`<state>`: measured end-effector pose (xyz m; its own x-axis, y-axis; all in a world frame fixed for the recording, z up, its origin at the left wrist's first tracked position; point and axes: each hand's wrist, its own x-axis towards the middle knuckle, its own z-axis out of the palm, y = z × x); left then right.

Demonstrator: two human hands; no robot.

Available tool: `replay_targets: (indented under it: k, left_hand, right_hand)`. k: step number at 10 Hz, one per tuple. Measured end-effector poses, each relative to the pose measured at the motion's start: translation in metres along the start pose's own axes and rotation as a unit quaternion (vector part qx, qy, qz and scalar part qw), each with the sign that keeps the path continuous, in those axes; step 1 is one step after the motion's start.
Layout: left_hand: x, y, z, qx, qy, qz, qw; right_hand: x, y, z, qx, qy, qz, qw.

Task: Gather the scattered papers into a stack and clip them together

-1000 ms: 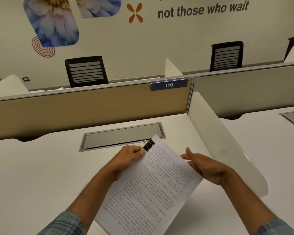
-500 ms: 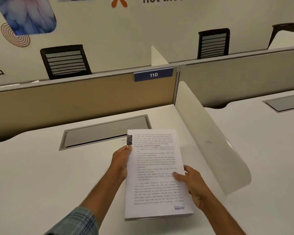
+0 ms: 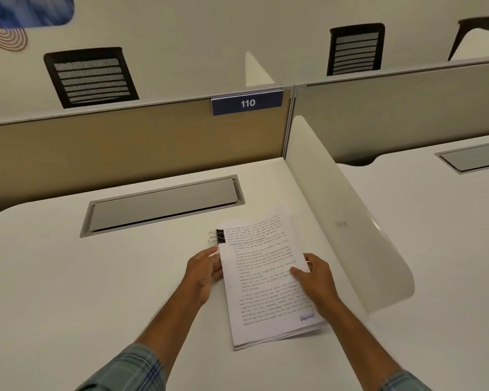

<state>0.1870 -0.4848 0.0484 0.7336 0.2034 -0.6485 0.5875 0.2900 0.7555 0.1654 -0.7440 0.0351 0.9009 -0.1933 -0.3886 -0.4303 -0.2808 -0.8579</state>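
Plaid sleeves [image 3: 130,368] are being shown at the bottom edge. A stack of papers [image 3: 263,277] is being held low over the white table [image 3: 68,277], printed side up. Its right edge is being pinched by the right hand [image 3: 316,280], thumb on top and fingers [image 3: 308,258] behind. The left hand [image 3: 206,268] is being kept against the left edge, fingers curled; whether they are gripping cannot be told. The stack's far left corner is being clamped by a black binder clip [image 3: 220,236]. Beyond, a grey cable hatch [image 3: 164,204], a white divider [image 3: 350,221], a partition labelled 110 [image 3: 247,103] and black chairs [image 3: 91,77] are being seen.
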Motion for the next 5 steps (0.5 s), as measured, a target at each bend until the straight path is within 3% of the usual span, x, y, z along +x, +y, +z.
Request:
replay_targets:
  k: [2,5]
  left_hand:
    - [-0.001,-0.002,-0.004,-0.013,-0.005,0.007,1.0]
    - [-0.025,-0.007,-0.023,0.125,-0.02,0.044,0.991]
  right_hand:
    - [0.006,0.007,0.005,-0.032,0.018,-0.014,0.999]
    - [-0.008,0.004,0.015,-0.143,0.099,-0.071,0.982]
